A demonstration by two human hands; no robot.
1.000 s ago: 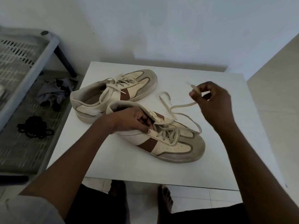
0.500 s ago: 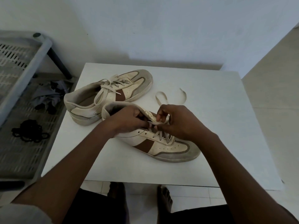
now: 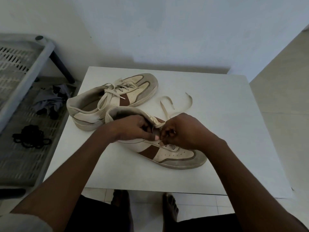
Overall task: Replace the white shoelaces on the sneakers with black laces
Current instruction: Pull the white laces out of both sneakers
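Near sneaker (image 3: 167,151) sits mid-worktop (image 3: 217,131), toe to the right. L hand (image 3: 133,129) grips its collar, R hand (image 3: 182,131) pinches the white lace (image 3: 167,104) at the eyelets; loose ends trail just behind the sneaker. 2nd sneaker (image 3: 117,97) just behind it, laced. Black laces (image 3: 30,136) well left of it, on a rack shelf (image 3: 25,164).

Head-worn camera looks steeply down, close over the white table (image 3: 217,131).

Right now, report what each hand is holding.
Left hand: closed, gripping the near sneaker at its opening.
Right hand: closed, pinching that sneaker's white lace.
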